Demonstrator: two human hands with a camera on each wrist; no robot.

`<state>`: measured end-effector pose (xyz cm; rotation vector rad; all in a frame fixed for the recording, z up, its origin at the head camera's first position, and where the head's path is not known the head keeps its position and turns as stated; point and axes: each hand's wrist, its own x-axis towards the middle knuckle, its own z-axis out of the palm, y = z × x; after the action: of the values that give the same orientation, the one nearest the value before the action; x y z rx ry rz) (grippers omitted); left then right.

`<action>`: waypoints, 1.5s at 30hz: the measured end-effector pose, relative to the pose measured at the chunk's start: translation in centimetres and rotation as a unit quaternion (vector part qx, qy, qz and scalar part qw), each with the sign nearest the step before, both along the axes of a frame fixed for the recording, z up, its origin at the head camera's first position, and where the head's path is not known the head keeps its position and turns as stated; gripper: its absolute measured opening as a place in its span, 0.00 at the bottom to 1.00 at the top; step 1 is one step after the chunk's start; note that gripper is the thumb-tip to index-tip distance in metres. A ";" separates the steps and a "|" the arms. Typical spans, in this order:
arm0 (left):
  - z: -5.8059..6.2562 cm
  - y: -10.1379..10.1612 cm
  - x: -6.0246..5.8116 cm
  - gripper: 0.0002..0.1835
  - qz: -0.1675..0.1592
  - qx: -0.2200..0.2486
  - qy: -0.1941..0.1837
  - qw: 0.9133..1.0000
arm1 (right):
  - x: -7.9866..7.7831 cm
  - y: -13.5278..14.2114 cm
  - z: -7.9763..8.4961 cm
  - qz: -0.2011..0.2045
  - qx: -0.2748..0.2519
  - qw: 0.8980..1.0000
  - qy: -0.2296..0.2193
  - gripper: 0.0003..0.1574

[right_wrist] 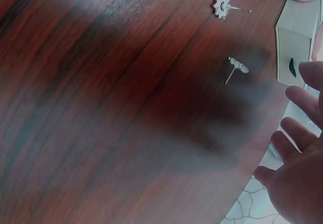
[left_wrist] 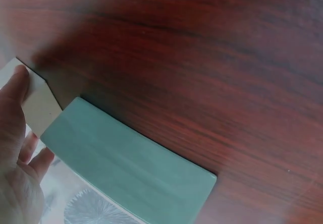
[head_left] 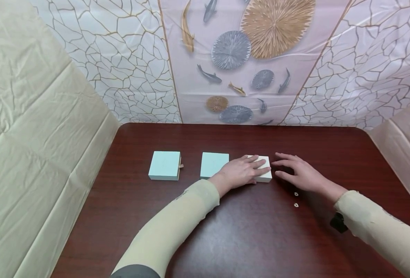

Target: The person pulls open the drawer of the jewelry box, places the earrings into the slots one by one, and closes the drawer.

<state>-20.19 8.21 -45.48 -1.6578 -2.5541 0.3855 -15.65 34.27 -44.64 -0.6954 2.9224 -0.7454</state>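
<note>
My left hand (head_left: 241, 171) lies over a small white box (head_left: 265, 178), fingers spread across its top and thumb on its near side. In the left wrist view, the thumb rests on the pale box side (left_wrist: 43, 110). My right hand (head_left: 300, 174) hovers just right of the box, fingers apart and holding nothing. A small dark tab (right_wrist: 292, 67) shows on the box's right end in the right wrist view. Two earrings lie on the table near the right hand: a flower-shaped stud (right_wrist: 221, 6) and a sparkly one (right_wrist: 238, 65) with its post showing.
A mint-green box (head_left: 213, 164) stands left of the white box, partly behind my left hand. Another mint-green box (head_left: 164, 166) with a ribbon tab (head_left: 181, 166) sits farther left. The dark reddish wood table (head_left: 226, 231) meets a patterned cloth wall (head_left: 139, 77) at the back.
</note>
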 end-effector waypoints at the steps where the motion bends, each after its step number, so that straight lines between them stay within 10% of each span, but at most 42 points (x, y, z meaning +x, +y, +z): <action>1: 0.0 0.0 0.0 0.35 -0.001 0.001 0.002 1.000 | 0.0 -0.1 0.0 -0.002 0.000 1.000 -0.003 0.22; 20: -0.3 0.0 -0.2 0.34 -0.003 0.018 -0.006 1.000 | -1.0 -1.2 -0.9 -0.016 -0.030 0.999 0.011 0.03; 45: -0.4 -0.2 -0.4 0.33 -0.008 0.025 0.004 1.000 | -1.2 -0.6 -1.4 -0.027 -0.029 0.998 0.046 0.09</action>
<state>-20.56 8.05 -45.89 -1.6545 -2.5222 0.3240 -16.80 33.63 -46.07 -0.6747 3.0253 -0.8289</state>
